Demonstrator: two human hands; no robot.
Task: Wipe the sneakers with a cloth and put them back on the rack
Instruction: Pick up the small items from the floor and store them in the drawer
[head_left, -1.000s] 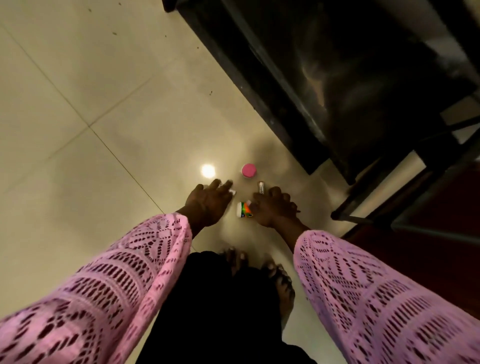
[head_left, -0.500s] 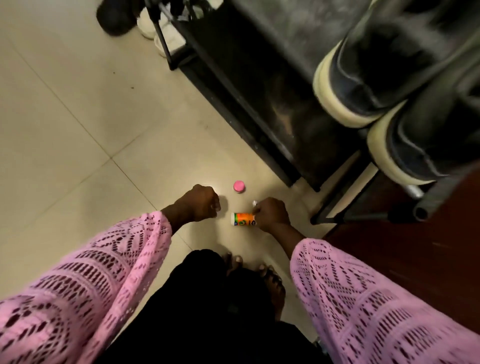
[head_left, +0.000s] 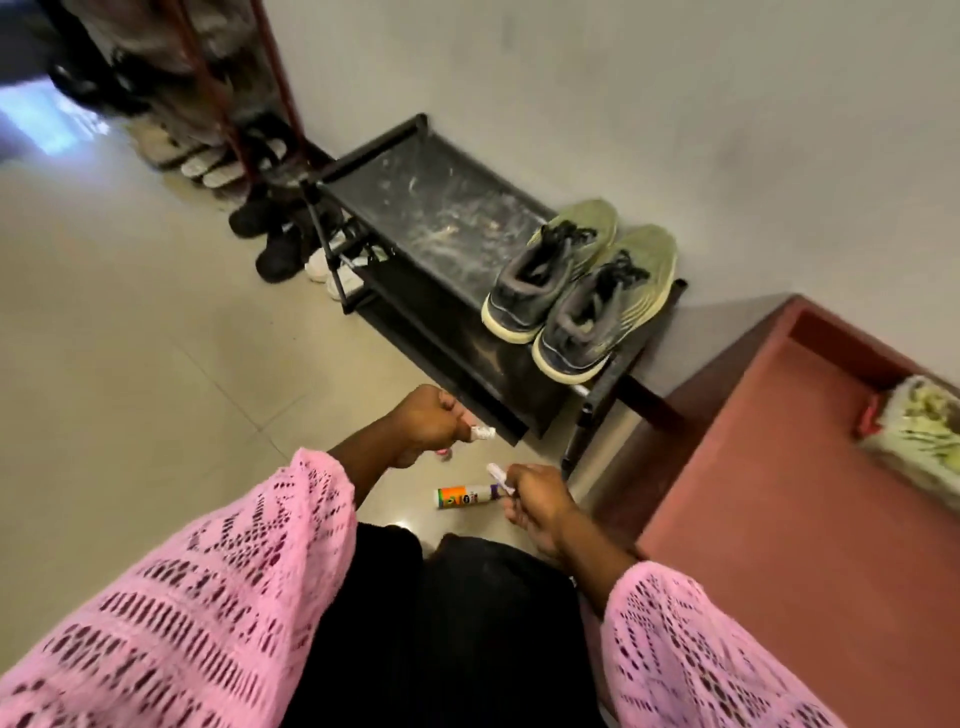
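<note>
Sneakers (head_left: 576, 291) were seen side by side on the top shelf of the black rack (head_left: 431, 218), right of centre, not yet wiped. No cloth could be identified, so one would best be fetched before a shoe was lifted. Low in the frame, the left hand (head_left: 426, 423) was curled round a small white thing, and the right hand (head_left: 535, 501) pinched another above an orange-labelled tube (head_left: 465, 495) on the floor.

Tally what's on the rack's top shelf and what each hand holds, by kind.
Sneakers on the rack: 2
Small white item in left hand: 1
Small white item in right hand: 1
Total: 4
</note>
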